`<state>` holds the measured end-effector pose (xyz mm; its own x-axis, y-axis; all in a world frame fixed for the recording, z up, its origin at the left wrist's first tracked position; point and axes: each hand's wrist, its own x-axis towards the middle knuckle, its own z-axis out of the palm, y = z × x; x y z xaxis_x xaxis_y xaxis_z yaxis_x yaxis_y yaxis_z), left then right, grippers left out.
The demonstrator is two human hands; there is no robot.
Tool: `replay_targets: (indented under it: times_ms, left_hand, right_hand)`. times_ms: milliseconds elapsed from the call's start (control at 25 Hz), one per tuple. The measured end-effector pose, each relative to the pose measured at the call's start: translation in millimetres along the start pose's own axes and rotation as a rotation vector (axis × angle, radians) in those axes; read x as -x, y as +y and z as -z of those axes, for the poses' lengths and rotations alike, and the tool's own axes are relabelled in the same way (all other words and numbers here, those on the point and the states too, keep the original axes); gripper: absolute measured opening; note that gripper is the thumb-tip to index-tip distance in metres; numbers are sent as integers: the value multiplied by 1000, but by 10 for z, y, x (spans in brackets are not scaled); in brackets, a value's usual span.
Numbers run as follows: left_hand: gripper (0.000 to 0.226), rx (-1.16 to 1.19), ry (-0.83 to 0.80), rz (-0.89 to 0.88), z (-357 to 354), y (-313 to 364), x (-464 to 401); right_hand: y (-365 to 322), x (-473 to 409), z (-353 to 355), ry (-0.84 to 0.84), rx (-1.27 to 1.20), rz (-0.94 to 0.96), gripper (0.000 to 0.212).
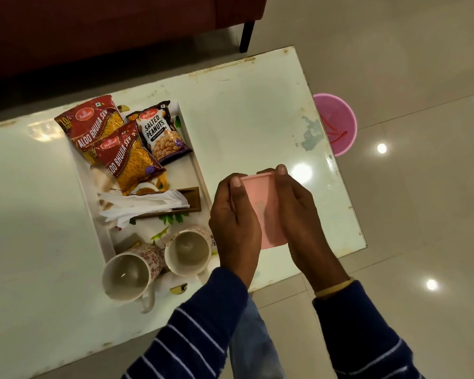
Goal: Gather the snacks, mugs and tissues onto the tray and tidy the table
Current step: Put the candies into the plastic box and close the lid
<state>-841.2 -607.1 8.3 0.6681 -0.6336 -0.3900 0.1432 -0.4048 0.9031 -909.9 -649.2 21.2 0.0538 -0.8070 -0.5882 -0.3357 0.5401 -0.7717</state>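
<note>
While both hands, left and right, pinch a folded pink cloth above the glossy white table, packets, tissues, mugs fill the white rectangular tray.

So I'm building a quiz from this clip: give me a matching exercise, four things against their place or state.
Things:
1. peanuts pack
2. mugs
3. pink cloth
4. pink bin

Places:
A. on the floor beyond the table's far end
B. held in both hands
C. tray's near end, empty
D. tray's far end, beside the sev packs

Pairs: 1-D, 2-C, 3-B, 4-A
</note>
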Motion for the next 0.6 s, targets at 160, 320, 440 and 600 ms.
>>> replay_targets:
  times_ms: [160,320,440,600]
  left_hand:
    - [43,17,-3,-6,-17,36,-51]
    - [40,14,-13,-31,-20,40,-113]
    - [39,-25,-16,-84,-43,39,-211]
    - [43,37,64,53,-103,20,-326]
  right_hand:
    - [-68,1,-63,84,-11,144,55]
    - [-76,-61,-97,68,-17,143,53]
    - [-8,-104,-150,83,-67,98,42]
    - [136,-38,-264,174,-95,109,43]
